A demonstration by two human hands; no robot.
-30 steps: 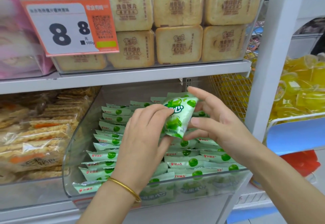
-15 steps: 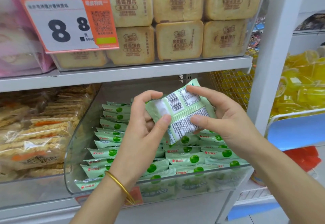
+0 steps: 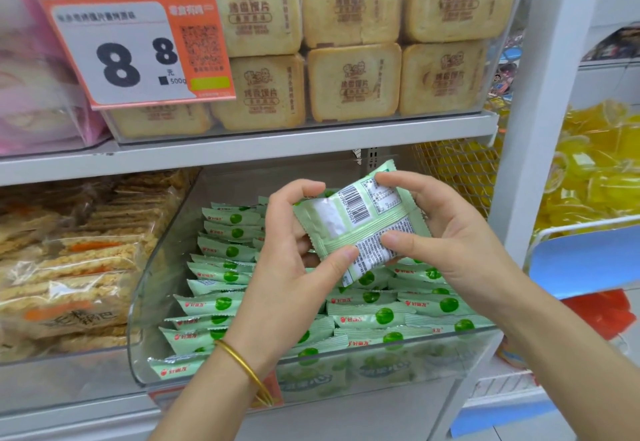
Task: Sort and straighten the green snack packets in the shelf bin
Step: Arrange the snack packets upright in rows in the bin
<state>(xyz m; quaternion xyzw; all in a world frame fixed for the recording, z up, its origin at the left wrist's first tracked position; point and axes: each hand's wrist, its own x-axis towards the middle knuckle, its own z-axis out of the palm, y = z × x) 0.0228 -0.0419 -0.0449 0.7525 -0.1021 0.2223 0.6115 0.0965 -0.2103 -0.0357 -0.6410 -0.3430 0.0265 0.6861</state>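
Observation:
A clear plastic shelf bin holds several green snack packets laid in overlapping rows. Above them I hold one green packet with its back side up, barcode and printed text showing. My left hand pinches its left edge between thumb and curled fingers. My right hand pinches its right side, forefinger on the top corner and thumb on the printed panel. A gold bangle sits on my left wrist.
The shelf above carries a clear bin of beige toast-slice packs behind an orange price tag. Left of the green bin are rice-cracker packs. A white upright stands to the right, with yellow jelly cups beyond.
The packet was flipped from its green front to its printed back between my hands, then tilted slightly; both hands stay on it above the bin.

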